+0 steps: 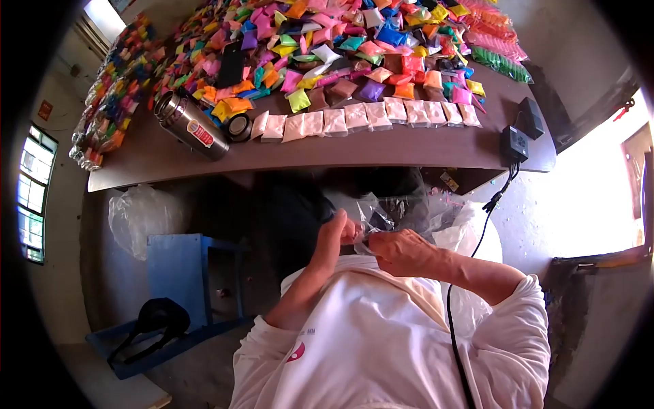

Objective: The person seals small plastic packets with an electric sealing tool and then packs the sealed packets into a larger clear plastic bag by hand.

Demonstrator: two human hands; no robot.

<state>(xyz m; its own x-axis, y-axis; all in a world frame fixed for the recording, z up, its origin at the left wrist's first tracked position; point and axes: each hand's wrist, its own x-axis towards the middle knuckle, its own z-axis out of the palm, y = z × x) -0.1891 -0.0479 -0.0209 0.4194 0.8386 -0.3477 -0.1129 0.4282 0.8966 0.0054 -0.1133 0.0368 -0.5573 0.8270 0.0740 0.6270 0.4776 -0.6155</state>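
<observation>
Close in front of my body, below the table's edge, my left hand and my right hand are at a clear plastic bag. The fingers of my right hand are pinched on the bag's near edge. My left hand's thumb points up and its fingers are curled at the bag's left side. On the table above them lies a row of small pale pink packets. Behind the row is a large heap of small packets in many colours.
A steel flask lies on the table at left, near a round lid. Black adapters sit at the right corner, with a cable hanging down. A blue chair holding a black item stands at lower left.
</observation>
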